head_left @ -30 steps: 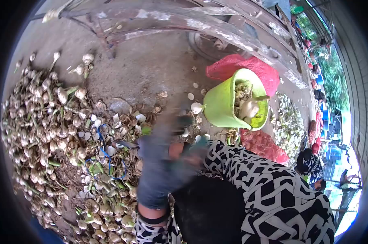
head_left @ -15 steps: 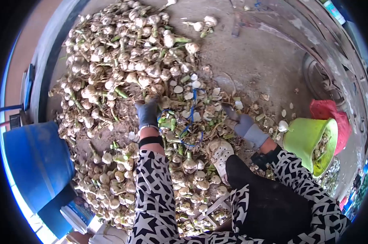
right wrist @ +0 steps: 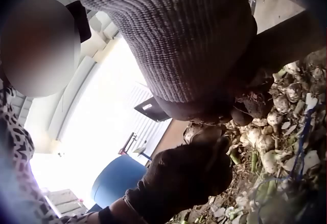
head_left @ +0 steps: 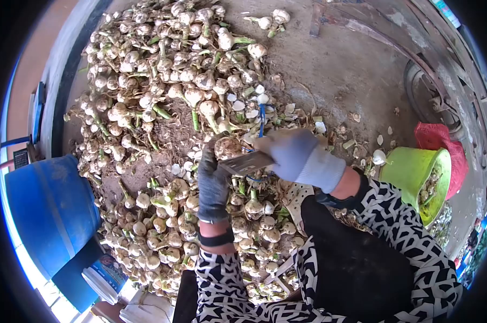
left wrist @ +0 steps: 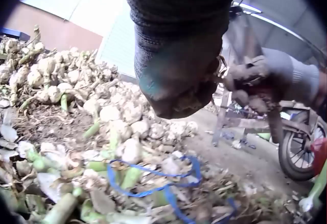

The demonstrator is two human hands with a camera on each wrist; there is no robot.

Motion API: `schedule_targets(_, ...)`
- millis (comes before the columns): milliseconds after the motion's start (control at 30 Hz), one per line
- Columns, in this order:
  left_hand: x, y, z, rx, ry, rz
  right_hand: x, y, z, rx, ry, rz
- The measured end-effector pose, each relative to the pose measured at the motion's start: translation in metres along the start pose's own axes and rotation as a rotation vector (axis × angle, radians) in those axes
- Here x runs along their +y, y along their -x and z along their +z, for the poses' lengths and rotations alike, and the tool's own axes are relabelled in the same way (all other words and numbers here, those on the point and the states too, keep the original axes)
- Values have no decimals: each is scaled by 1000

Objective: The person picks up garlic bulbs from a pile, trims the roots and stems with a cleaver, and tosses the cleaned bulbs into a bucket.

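Note:
A garlic bulb (head_left: 228,148) is gripped in my gloved left hand (head_left: 213,185), held above the litter of trimmings with its root side up. My right hand (head_left: 300,159), also gloved and blurred, holds a knife (head_left: 247,162). Its broad blade points left and lies right at the lower edge of the bulb. In the left wrist view the left hand (left wrist: 176,78) hides most of the bulb, and the right hand (left wrist: 260,78) is close beside it. The right wrist view has the left hand (right wrist: 179,178) just below the right hand (right wrist: 189,45).
Piled garlic (head_left: 146,75) with stems covers the floor ahead and left; trimmed bulbs (head_left: 162,231) lie nearer. Blue string (left wrist: 153,183) runs through the trimmings. A lime-green bucket (head_left: 407,175) stands right, beside a red mesh sack (head_left: 442,140). At left is a blue drum (head_left: 49,199).
The view swung from the bucket back to the pile. Since half a second ago, my left hand has drawn back from the pile with a bulb, and my right hand has brought the knife to it.

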State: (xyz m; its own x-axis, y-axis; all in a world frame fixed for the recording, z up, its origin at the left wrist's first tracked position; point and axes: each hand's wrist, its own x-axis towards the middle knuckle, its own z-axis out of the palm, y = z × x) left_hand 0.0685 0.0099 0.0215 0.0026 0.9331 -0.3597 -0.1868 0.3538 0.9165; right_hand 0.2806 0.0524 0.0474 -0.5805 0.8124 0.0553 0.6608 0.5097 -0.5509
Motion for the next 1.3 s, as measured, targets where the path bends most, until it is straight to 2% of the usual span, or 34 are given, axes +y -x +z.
schedule_targets(67,14,14,17,-8,-93,10,-8,-7,3,-13,105,0)
schedule_targets(100,19,19,22,19,-212,-52,-10,-7,3,-25,205,-13)
schedule_targets(133,20,20,25,14,-207,-54,-11,-6,-2,-29,212,-9)
schedule_targets(200,19,22,30,-21,-57,53,-9,-2,-3,-34,235,-2)
schedule_targets(300,15,28,37,39,-188,125,-6,6,-5,-34,245,-4)
schedule_targets(333,11,33,40,75,-135,176,-5,8,-6,-25,238,-14)
schedule_targets(367,8,38,40,70,-130,171,-5,10,-6,-30,241,-7)
schedule_targets(433,5,44,40,81,-10,-11,-5,15,-6,-20,81,65)
schedule_targets(467,6,45,43,76,-8,-14,5,16,3,-21,83,71)
schedule_targets(533,13,52,51,-48,-164,114,46,17,34,-466,56,477)
schedule_targets(567,18,56,52,-124,-248,171,67,25,35,-538,198,386)
schedule_targets(600,26,59,55,-182,-277,225,68,42,34,-391,-113,560)
schedule_targets(633,33,58,57,-248,-194,92,68,44,29,-234,-414,704)
schedule_targets(700,22,49,57,-218,-64,169,40,51,0,-200,-1022,672)
schedule_targets(733,25,51,62,-202,76,19,32,48,-10,-280,-961,760)
schedule_targets(767,12,35,54,-252,-183,262,23,52,6,-101,-1215,753)
schedule_targets(800,7,37,44,-217,-511,322,20,53,13,-38,-1251,750)
schedule_targets(833,18,38,45,-180,-844,379,16,52,16,28,-1289,744)
schedule_targets(867,21,42,42,-180,-792,253,14,53,15,33,-1295,746)
schedule_targets(900,22,45,45,-177,-798,255,13,51,12,-18,-1241,710)
schedule_targets(967,21,53,59,-152,189,-127,3,45,-2,-71,-1194,666)
schedule_targets(1033,7,55,61,6,121,19,-11,41,-20,-196,-1100,732)
schedule_targets(1067,3,54,58,-3,103,38,-6,43,-12,-89,-902,557)
schedule_targets(1100,1,55,56,-14,87,55,0,44,-10,-88,-899,556)
schedule_targets(1133,2,55,56,-16,90,56,8,44,-10,-16,-726,350)
schedule_targets(1167,4,55,56,-92,88,107,12,44,-12,53,-548,145)
schedule_targets(1200,8,56,54,-166,84,159,12,44,-17,-69,-377,165)
schedule_targets(1267,20,68,43,-217,82,133,50,56,30,-436,-178,413)
schedule_targets(1300,26,75,34,-252,84,116,63,69,44,-438,-126,472)
